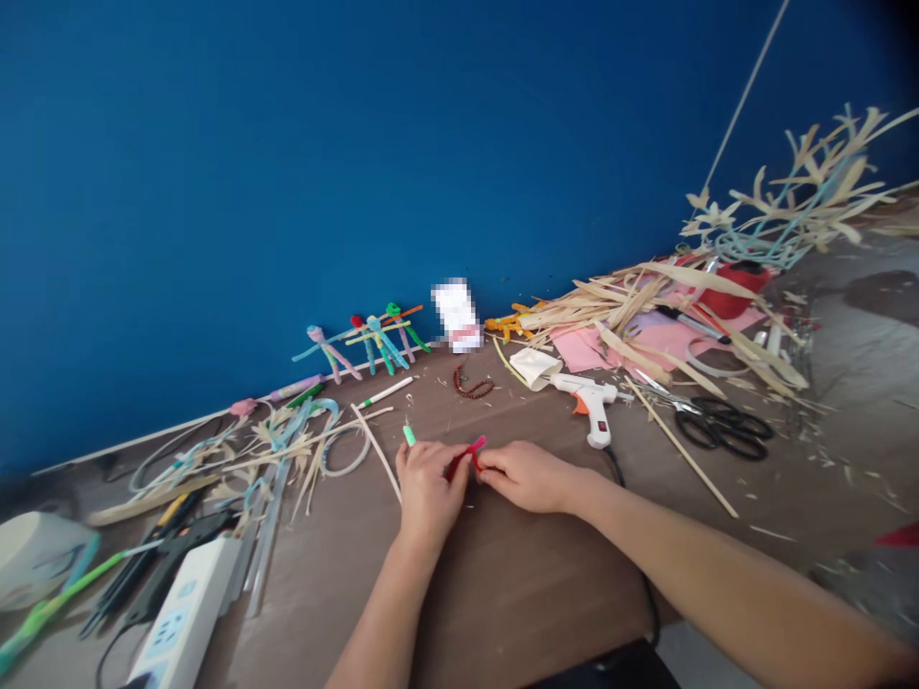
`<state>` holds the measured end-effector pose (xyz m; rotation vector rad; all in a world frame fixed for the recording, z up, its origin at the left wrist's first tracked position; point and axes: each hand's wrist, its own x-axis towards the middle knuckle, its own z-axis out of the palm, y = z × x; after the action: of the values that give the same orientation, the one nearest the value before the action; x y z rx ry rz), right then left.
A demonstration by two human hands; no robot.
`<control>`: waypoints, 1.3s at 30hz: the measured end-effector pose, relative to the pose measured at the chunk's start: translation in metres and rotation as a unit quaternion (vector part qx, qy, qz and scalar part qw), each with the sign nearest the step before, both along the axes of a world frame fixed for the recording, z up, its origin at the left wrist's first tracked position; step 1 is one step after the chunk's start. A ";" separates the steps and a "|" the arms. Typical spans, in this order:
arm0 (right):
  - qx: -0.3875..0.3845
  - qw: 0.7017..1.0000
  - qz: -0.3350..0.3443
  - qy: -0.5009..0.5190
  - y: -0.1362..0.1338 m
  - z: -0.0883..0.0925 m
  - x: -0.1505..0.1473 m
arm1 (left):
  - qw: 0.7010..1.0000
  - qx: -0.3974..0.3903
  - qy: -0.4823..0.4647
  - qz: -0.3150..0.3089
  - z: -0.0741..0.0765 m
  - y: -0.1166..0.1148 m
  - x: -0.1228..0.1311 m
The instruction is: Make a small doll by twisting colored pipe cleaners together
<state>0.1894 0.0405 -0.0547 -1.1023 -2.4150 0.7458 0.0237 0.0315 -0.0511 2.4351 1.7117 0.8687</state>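
Observation:
Near the middle of the brown table, my left hand (433,486) is closed on a red and pink strip (474,447), probably a fuzzy stem. My right hand (526,476) pinches the same piece from the right, so the two hands almost meet. A green-tipped tool (409,434) sticks up beside the left fingers; whether that hand holds it is unclear. To the upper right of my right hand lies a white glue gun (597,407) with an orange trigger. A brown bead bracelet (474,390) rests beyond my hands.
Small stick figures (377,343) lean against the blue wall (323,163). Black-handled scissors (722,424), pale strips (632,301) and pink sheets (581,348) lie to the right. At the left are a power strip (188,612), a white roll (44,560) and clear sticks (267,536).

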 end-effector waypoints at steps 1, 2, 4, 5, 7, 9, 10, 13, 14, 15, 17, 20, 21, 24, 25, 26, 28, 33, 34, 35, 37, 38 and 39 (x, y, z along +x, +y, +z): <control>0.003 1.000 0.006 -0.002 -0.001 0.000 0.000 | 1.000 -0.003 0.005 -0.003 0.000 0.000 0.000; 0.004 1.000 0.009 -0.005 -0.001 0.000 -0.001 | 1.000 -0.005 0.008 -0.006 -0.001 0.001 0.000; -0.001 1.000 -0.001 -0.004 0.000 0.000 -0.001 | 1.000 -0.009 0.008 -0.011 -0.002 0.002 -0.002; -0.008 1.000 -0.013 0.002 0.000 -0.001 -0.002 | 1.000 -0.010 0.005 -0.012 -0.003 0.003 -0.002; -0.025 0.998 -0.044 0.022 0.002 -0.003 -0.001 | 1.000 -0.014 -0.010 -0.014 -0.005 0.005 -0.004; -0.040 0.996 -0.069 0.042 0.004 -0.005 -0.001 | 0.999 -0.020 -0.032 -0.014 -0.006 0.006 -0.006; -0.046 0.995 -0.077 0.048 0.005 -0.006 -0.001 | 0.999 -0.025 -0.043 -0.014 -0.007 0.006 -0.006; -0.054 0.992 -0.092 0.061 0.006 -0.006 -0.002 | 0.997 -0.039 -0.063 -0.020 -0.007 0.004 -0.005; -0.054 0.992 -0.096 0.064 0.006 -0.005 -0.002 | 0.997 -0.039 -0.071 -0.021 -0.006 0.003 -0.004; -0.053 0.991 -0.101 0.066 0.006 -0.004 -0.002 | 0.996 -0.035 -0.082 -0.023 -0.005 0.002 -0.004; -0.056 0.990 -0.110 0.065 0.006 -0.002 -0.002 | 0.992 -0.016 -0.124 -0.014 -0.002 0.000 -0.005; -0.059 0.989 -0.117 0.063 0.007 0.000 -0.002 | 0.984 0.010 -0.176 -0.006 0.001 -0.001 -0.007; -0.060 0.989 -0.118 0.063 0.007 0.000 -0.002 | 0.985 0.007 -0.173 -0.010 0.001 -0.001 -0.007; -0.059 0.990 -0.114 0.065 0.007 -0.001 -0.002 | 0.992 -0.031 -0.119 -0.034 0.000 0.001 -0.006; -0.057 0.990 -0.111 0.065 0.007 -0.002 -0.002 | 0.993 -0.044 -0.104 -0.037 -0.001 0.001 -0.005; -0.053 0.991 -0.108 0.064 0.006 -0.003 -0.002 | 0.993 -0.055 -0.095 -0.037 -0.001 0.001 -0.004; -0.043 0.992 -0.103 0.058 0.006 -0.003 -0.002 | 0.993 -0.067 -0.094 -0.034 -0.002 0.001 -0.002; -0.017 0.997 -0.067 0.034 0.000 -0.001 -0.003 | 0.992 -0.073 -0.103 -0.013 -0.003 0.001 0.001; -0.013 0.998 -0.055 0.035 -0.001 0.000 -0.004 | 0.993 -0.070 -0.100 -0.007 -0.003 0.001 0.001; -0.008 0.998 -0.047 0.038 -0.002 0.001 -0.004 | 0.993 -0.066 -0.095 -0.003 -0.003 0.001 0.001; 0.005 0.998 -0.040 0.041 -0.004 0.004 -0.004 | 0.996 -0.056 -0.076 -0.001 -0.002 0.001 0.000; 0.015 0.998 -0.043 0.041 -0.005 0.006 -0.003 | 0.997 -0.051 -0.060 -0.004 -0.002 0.001 0.000; 0.026 0.998 -0.049 0.040 -0.005 0.007 -0.003 | 0.998 -0.046 -0.041 -0.009 -0.001 0.000 -0.001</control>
<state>0.1868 0.0359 -0.0478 -1.1391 -2.2827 0.6784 0.0230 0.0317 -0.0520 2.3197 1.6603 0.8549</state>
